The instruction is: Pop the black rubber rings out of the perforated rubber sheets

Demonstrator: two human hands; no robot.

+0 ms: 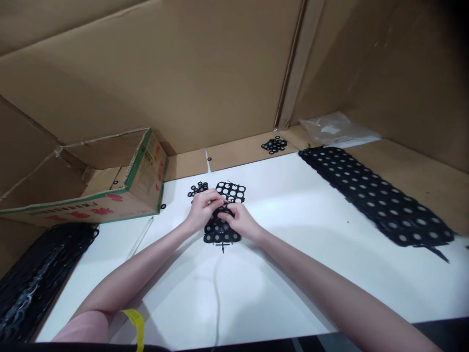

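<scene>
A black sheet with rows of round holes (pixel 222 238) lies on the white tabletop in front of me. Its far holes show white, while the nearer ones look filled with greyish discs. Over its middle, my left hand (pixel 203 209) has thumb and fingers pinched together; what sits between the fingertips is hidden. Close against it, my right hand (pixel 242 221) curls thumb and forefinger around black material of the sheet. Both sets of fingertips almost meet. Just beyond my left hand is a small heap of black rings (pixel 199 188), partly covered by it.
At left stands an open cardboard box (pixel 146 171) beside a glossy black stack (pixel 40 274). A long black sheet with discs (pixel 377 195) lies at right, near a clear plastic bag (pixel 337 128). More black rings (pixel 274 144) are piled at the back. Cardboard walls (pixel 183 73) enclose the table.
</scene>
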